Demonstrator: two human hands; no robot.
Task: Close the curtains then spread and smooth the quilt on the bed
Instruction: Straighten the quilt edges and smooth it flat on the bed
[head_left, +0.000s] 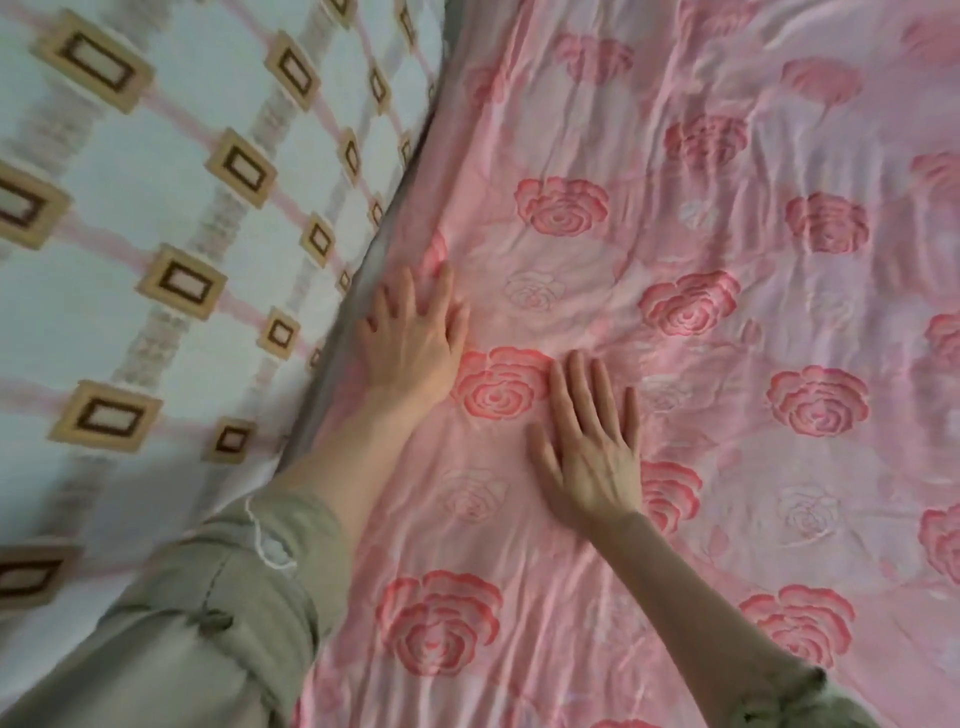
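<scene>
head view.
a: where's the quilt lying?
b: the pink stitched quilt with red rose prints (727, 270) is spread across the bed and fills the middle and right of the picture. its left edge runs on a slant from the top middle down to the lower left. fine creases run all over it.
a: and the hands?
b: both lie on it, palms down. the left hand (410, 338) is flat just inside that left edge, fingers straight and a little spread, pointing up the bed. it holds nothing, only rests on the cloth.
a: the right one?
b: the right hand (592, 457) is flat as well, near the left one and lower in the picture. its fingers are straight and slightly apart, and the thumb is out to the side. nothing is pinched or gripped there either. one big red rose sits between the two hands.
a: what's left of the quilt?
b: a white bed sheet with tan rectangles and a pale pink lattice (156, 197). a grey band (363, 249) runs along where the two meet. i can't tell whether it's the quilt's border or shadow.
a: clothing?
b: an olive-grey rolled sleeve (208, 623) on the left arm, with the forearm bare. a bit of the same cloth shows at the right elbow, in the bottom right corner.
</scene>
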